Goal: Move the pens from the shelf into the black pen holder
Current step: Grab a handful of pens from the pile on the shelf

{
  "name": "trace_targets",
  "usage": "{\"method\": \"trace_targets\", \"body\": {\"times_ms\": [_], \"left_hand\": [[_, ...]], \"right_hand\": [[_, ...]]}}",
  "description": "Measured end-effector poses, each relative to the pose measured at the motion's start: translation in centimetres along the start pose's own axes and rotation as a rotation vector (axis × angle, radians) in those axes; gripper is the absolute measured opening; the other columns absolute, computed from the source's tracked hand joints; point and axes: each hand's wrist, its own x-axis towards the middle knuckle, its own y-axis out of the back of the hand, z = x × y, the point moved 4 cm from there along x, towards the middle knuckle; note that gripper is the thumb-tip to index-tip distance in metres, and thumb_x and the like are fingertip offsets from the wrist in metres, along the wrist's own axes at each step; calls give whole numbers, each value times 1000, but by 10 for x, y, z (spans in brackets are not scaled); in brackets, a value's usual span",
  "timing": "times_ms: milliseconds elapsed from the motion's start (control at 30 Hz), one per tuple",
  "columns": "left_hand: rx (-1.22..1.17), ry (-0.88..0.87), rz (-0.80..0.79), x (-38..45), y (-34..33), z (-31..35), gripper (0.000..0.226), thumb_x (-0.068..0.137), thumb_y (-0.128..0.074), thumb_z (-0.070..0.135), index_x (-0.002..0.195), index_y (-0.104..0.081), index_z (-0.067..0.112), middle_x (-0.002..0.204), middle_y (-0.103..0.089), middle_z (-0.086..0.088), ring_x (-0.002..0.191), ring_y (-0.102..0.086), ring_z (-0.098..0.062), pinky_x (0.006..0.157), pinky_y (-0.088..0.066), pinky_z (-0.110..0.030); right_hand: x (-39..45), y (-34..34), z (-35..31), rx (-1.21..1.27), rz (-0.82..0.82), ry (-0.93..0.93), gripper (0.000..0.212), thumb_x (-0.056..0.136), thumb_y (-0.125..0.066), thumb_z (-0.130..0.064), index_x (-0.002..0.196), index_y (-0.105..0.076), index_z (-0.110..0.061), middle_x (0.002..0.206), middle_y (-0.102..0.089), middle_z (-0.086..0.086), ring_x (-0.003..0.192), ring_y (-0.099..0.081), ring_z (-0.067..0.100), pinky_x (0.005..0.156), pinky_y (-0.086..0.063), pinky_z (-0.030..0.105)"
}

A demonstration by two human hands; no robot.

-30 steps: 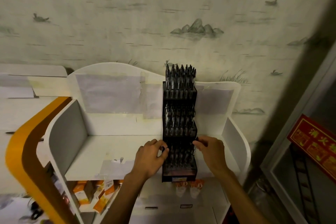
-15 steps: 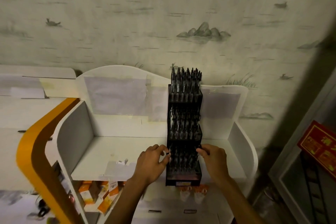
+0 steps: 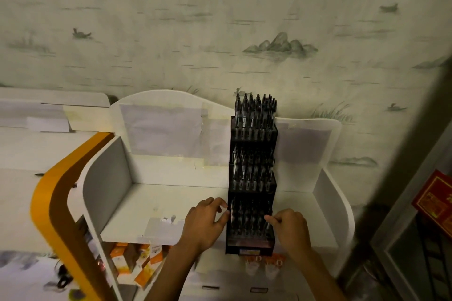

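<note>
Pens (image 3: 253,171) packed in three tiers of black pen holder (image 3: 252,243), standing upright on white shelf (image 3: 156,203). Left hand (image 3: 204,223) and right hand (image 3: 291,226) flanking bottom tier, curled fingertips touching its sides. Barely changed from a second back, only view shifted. Too dim to tell whether either hand pinches a pen.

Stationery shop, white display shelf (image 3: 171,203), tiered pen holder (image 3: 252,247), boxed stock (image 3: 146,266) below
</note>
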Motion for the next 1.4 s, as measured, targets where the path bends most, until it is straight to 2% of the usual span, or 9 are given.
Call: {"method": "trace_targets", "body": {"times_ms": [133,267,400,500,667,767,967,1233,1400], "left_hand": [[13,31,30,-3,9,-5,26,99,-45,50,118,-57,37,111,-63,15,97,-58,-5,87,-50,-29],[41,54,77,-9,25,-15,27,98,-45,51,119,-57,38,112,-63,16,99,-58,-6,87,-49,-31],[153,76,82,-22,49,-35,35,98,-41,55,127,-53,38,121,-60,14,111,-55,-10,92,-43,-32],[240,103,87,-36,74,-59,43,98,-35,59,134,-48,41,134,-55,12,120,-52,-12,98,-41,-34],[269,166,129,-65,126,-109,47,98,-32,60,141,-43,42,145,-48,9,132,-45,-14,110,-35,-40],[280,175,162,-87,160,-146,49,97,-31,61,142,-41,43,147,-46,9,134,-42,-14,109,-35,-42],[274,178,205,-128,235,-233,58,92,-24,64,142,-42,42,150,-43,9,135,-41,-16,103,-36,-38],[258,234,195,-164,308,-358,64,88,-20,68,140,-47,41,146,-47,10,131,-44,-16,99,-37,-38],[241,254,203,-161,331,-416,56,90,-32,60,138,-50,39,141,-51,9,127,-48,-16,97,-40,-38]], "right_hand": [[-5,4,-13,-37,-33,42,54,88,-67,-46,47,-39,-24,43,-38,-5,40,-38,7,44,-26,15],[-7,-1,-47,56,-65,167,41,91,-64,-39,55,-50,-27,52,-52,-6,50,-51,6,51,-39,19],[-10,-13,-99,148,-111,276,8,92,-64,-33,92,-70,-28,86,-70,-12,76,-63,1,69,-50,15],[-13,-33,-139,208,-151,326,27,93,-64,-33,117,-68,-24,113,-67,-10,99,-62,4,86,-54,20],[-23,-66,-217,181,-172,449,32,94,-58,-39,125,-61,-30,126,-60,-13,111,-57,4,97,-50,27],[-38,-87,-266,176,-211,446,35,95,-56,-43,129,-57,-33,131,-57,-14,118,-55,6,101,-48,26],[-70,-129,-375,225,-197,508,30,95,-57,-37,124,-59,-33,123,-59,-15,112,-55,3,95,-48,21],[-105,-194,-518,324,-174,594,26,93,-59,-32,120,-61,-33,118,-59,-16,105,-57,1,89,-51,25],[-110,-239,-577,361,-250,575,29,95,-59,-26,124,-61,-26,122,-57,-12,108,-53,1,84,-38,5]]}}
